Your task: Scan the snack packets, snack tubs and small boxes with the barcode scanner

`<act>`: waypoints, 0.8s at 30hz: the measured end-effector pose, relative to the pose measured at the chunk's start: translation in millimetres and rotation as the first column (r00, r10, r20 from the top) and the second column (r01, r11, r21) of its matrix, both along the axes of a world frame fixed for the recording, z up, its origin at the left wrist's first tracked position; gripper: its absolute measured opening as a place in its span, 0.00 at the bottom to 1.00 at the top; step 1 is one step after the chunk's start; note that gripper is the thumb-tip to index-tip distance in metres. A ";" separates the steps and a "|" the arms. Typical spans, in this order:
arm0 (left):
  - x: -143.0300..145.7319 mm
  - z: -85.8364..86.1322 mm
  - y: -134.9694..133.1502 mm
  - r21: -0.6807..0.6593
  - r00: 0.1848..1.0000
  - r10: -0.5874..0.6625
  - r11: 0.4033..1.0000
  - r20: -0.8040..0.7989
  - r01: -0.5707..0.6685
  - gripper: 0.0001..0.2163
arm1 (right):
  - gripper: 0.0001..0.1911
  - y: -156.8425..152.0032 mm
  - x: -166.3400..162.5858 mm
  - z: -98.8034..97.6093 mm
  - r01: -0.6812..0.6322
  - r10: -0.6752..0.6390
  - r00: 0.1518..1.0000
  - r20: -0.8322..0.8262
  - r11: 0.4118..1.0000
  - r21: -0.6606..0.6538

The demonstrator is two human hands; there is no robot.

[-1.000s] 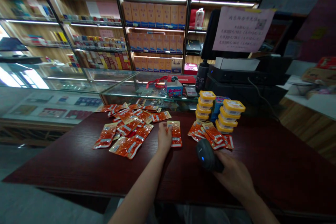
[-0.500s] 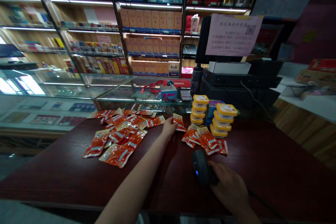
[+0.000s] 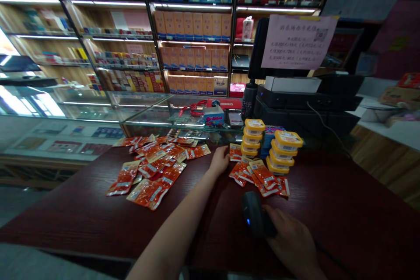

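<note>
My left hand [image 3: 219,161] is at the left edge of an orange snack packet [image 3: 235,152], beside the left stack of yellow-lidded tubs [image 3: 252,138]. Its fingers are slightly curled and parted, and no packet shows between them. My right hand [image 3: 290,238] is wrapped round a black handheld barcode scanner [image 3: 253,215] with a blue light, low over the counter. Beyond the scanner, several orange packets [image 3: 264,176] overlap in a small pile. To the left of my left arm spreads a larger pile of similar packets [image 3: 154,162].
A second stack of tubs [image 3: 285,152] stands to the right. Behind are a glass display case [image 3: 151,116], a small blue box [image 3: 214,117] and a monitor [image 3: 259,48] bearing a paper notice. The dark wooden counter [image 3: 82,210] has its near edge below my arms.
My left hand has moved slightly right, bringing the packet to the left tub stack, and its fingers have come away from it. The scanner stays in my right hand. The view has shifted a little.
</note>
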State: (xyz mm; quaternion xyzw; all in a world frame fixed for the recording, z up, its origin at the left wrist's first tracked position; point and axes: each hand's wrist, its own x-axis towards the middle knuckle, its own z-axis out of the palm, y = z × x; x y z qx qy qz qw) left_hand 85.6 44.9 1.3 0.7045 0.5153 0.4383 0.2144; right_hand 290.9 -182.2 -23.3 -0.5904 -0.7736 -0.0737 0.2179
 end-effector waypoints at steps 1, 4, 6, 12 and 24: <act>-9.1 3.3 -1.6 0.024 0.993 0.058 0.998 -0.099 -0.056 0.16 | 0.21 -0.6 -0.3 -0.3 -0.004 0.004 1.000 -0.004 1.000 0.006; -40.2 12.1 -6.1 0.086 0.910 0.205 0.979 -0.360 -0.186 0.15 | 0.23 -1.7 -0.4 -1.1 -0.007 0.007 1.000 -0.007 1.000 0.020; -60.3 16.4 -8.8 0.079 0.825 0.274 0.959 -0.494 -0.271 0.14 | 0.23 -2.0 -0.5 -0.9 -0.013 0.013 1.000 0.008 1.000 0.012; -95.7 29.3 -14.2 0.007 0.666 0.264 0.932 -0.698 -0.362 0.14 | 0.21 0.6 4.3 -1.2 -0.025 0.024 0.998 0.051 1.000 0.019; -109.3 54.6 -20.3 0.010 0.557 0.341 0.859 -0.757 -0.512 0.21 | 0.21 -0.4 -0.1 -1.0 -0.037 0.037 0.999 0.000 0.999 0.037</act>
